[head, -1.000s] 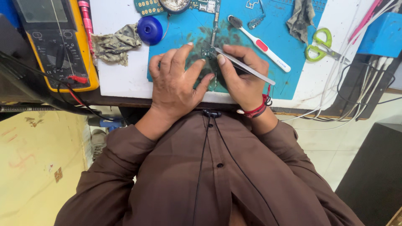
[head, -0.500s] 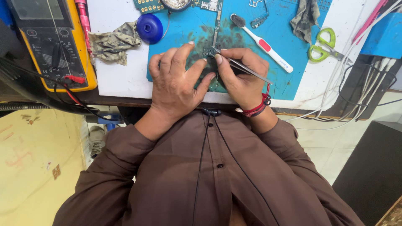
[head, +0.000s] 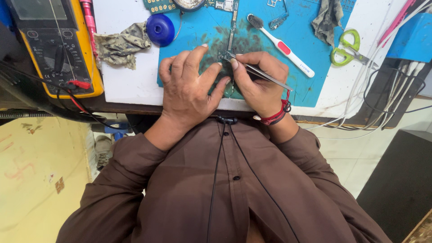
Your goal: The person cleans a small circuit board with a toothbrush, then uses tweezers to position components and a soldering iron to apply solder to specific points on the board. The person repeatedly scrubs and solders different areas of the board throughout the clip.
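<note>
Shiny metal tweezers [head: 265, 74], matt mat [head: 310, 85]

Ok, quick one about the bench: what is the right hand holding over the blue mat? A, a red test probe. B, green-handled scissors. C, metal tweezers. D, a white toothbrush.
C: the right hand pinches slim metal tweezers, tips down at a small circuit board on the blue mat, while the toothbrush and scissors lie untouched farther off and the left hand rests beside it.
</note>
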